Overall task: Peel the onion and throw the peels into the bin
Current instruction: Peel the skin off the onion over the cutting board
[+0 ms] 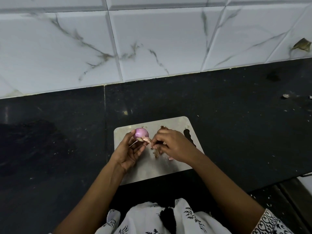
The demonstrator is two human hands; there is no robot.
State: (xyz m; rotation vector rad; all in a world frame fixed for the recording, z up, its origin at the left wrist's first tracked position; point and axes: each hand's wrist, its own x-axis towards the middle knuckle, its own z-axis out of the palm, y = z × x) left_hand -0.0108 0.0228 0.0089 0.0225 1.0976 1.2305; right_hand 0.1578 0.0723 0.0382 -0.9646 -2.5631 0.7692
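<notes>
— How are the hands posed?
— Both are held just above the cutting board (pixel 177 123), with the forearms brought in from the lower edge of the view. The left hand (pixel 129 152) is turned palm up. The onion (pixel 141 132) is pinched at its far end between thumb and fingertips, and the other fingers are loosely bent beneath it.
— And the right hand?
— The right hand (pixel 173 146) is seen from the back, knuckles up, with the fingers curled in toward the onion. A pale strip of peel (pixel 147 140) hangs from the onion's underside. As far as can be made out, its end is nipped by those curled fingertips.
— Where is the onion, then?
— It is held over the board's left part, with purple flesh largely bared on top.
— What is carried by the board?
— Loose peels (pixel 156 153) are gathered under the right hand. A pinkish scrap (pixel 170 158) lies beside the wrist, and a brown bit (pixel 163 127) is glimpsed past the knuckles. A dark wavy-edged shape (pixel 189 138) is partly covered by the hand; what it is cannot be told.
— And around the board?
— It is laid on a dark countertop (pixel 236 124), which is backed by a white marbled tile wall (pixel 152 39).
</notes>
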